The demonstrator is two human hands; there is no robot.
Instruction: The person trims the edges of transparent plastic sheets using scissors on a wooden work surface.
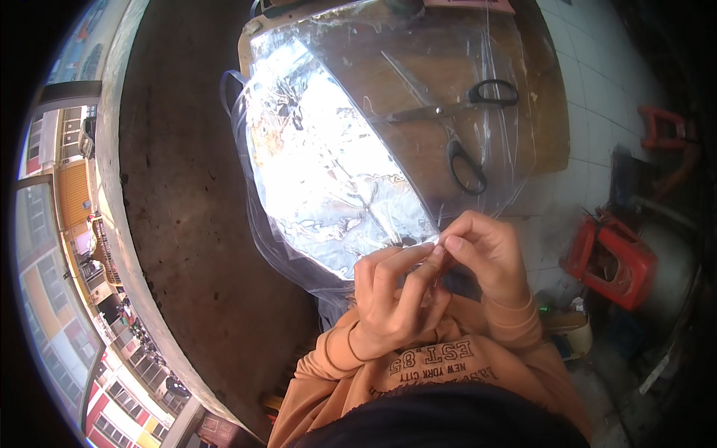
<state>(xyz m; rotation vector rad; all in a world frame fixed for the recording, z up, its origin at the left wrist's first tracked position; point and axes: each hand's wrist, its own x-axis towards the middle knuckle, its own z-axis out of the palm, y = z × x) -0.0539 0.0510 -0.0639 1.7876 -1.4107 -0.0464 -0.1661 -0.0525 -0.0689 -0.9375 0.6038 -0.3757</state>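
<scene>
A clear plastic sheet [328,179], glaring white on its left half, spreads over a brown wooden table [551,112]. At its near corner, close to my body, my left hand [392,295] pinches the sheet's edge between thumb and fingers. Right beside it, fingertips almost touching, my right hand [489,257] pinches the same edge. Whatever finer detail lies between the fingertips is too small to make out. Beyond my hands, a pair of black-handled scissors [439,111] lies with blades spread apart; whether it rests on or under the plastic, I cannot tell.
A loop of clear plastic [228,86] sticks out past the table's left edge. Further left runs a dark brown surface [194,194] bounded by a pale ledge [112,149], with buildings beyond. On the right, red plastic stools [631,272] stand on the tiled floor [590,119].
</scene>
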